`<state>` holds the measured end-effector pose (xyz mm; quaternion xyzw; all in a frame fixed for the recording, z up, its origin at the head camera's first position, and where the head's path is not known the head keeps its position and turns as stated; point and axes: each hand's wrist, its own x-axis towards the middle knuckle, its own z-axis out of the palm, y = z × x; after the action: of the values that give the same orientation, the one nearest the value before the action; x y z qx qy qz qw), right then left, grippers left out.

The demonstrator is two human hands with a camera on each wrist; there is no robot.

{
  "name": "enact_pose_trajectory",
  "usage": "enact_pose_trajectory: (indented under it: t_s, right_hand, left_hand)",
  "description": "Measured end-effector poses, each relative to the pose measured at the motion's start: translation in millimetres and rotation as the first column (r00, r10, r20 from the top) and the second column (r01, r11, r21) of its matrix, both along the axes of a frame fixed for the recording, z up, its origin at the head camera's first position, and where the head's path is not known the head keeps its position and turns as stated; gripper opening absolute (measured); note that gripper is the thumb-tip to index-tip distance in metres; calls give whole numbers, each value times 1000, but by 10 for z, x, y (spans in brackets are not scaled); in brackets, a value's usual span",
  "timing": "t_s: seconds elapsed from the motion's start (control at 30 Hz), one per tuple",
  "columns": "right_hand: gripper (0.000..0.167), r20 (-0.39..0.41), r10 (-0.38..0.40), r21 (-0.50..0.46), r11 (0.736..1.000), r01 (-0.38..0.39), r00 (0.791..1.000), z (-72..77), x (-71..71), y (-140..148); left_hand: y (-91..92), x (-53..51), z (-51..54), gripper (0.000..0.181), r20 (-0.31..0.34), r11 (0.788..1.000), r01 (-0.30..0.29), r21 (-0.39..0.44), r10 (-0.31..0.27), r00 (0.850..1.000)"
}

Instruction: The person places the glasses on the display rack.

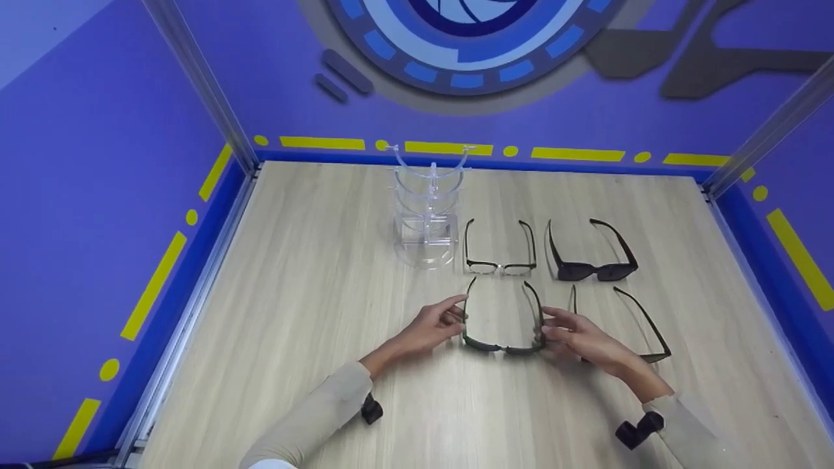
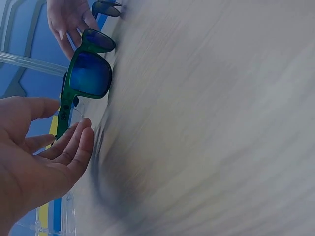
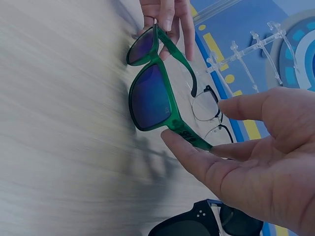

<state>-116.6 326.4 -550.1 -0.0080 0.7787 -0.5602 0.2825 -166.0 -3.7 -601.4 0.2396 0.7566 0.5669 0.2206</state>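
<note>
Green-framed sunglasses with dark blue lenses (image 1: 482, 345) (image 2: 91, 74) (image 3: 151, 97) are held between both hands, their temples unfolded and pointing away from the person. The left hand (image 1: 427, 331) (image 2: 44, 157) holds the left temple near its hinge, thumb on one side and fingers on the other. On the opposite side, the right hand (image 1: 589, 342) (image 3: 261, 162) holds the other temple near the hinge, its index fingertip against the frame corner. A shadow lies on the table below the glasses in the wrist views.
A clear tiered display stand (image 1: 427, 244) is upright behind the hands. Right of it lie thin-rimmed glasses (image 1: 500, 268) and black sunglasses (image 1: 596, 271). Another dark pair (image 1: 657, 357) lies partly behind the right hand. Printed panels surround the wooden table (image 1: 313, 260).
</note>
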Motion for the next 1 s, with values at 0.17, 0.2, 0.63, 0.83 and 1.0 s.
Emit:
enact_pose_trajectory:
  t_s: [0.17, 0.2, 0.63, 0.83, 1.0]
  right_hand:
    - [70, -20, 14, -77, 997, -15, 1000, -35, 6, -19]
    - [70, -25, 18, -93, 995, -20, 1000, -40, 6, -23]
    - [71, -42, 0, -169, 986, -7, 999, -96, 11, -57]
    - [69, -41, -23, -169, 986, 16, 999, -98, 13, -103]
    - [70, -55, -27, -162, 987, 18, 998, -107, 40, -119]
  left_hand:
    - [-10, 16, 13, 59, 66, 999, -20, 27, 18, 998]
    - [-12, 17, 15, 60, 77, 999, -27, 34, 24, 997]
    - [-74, 25, 16, 62, 221, 985, -100, 139, 68, 973]
    - [-121, 20, 34, 63, 252, 981, -113, 156, 71, 965]
    - [-153, 53, 36, 64, 298, 976, -123, 181, 65, 952]
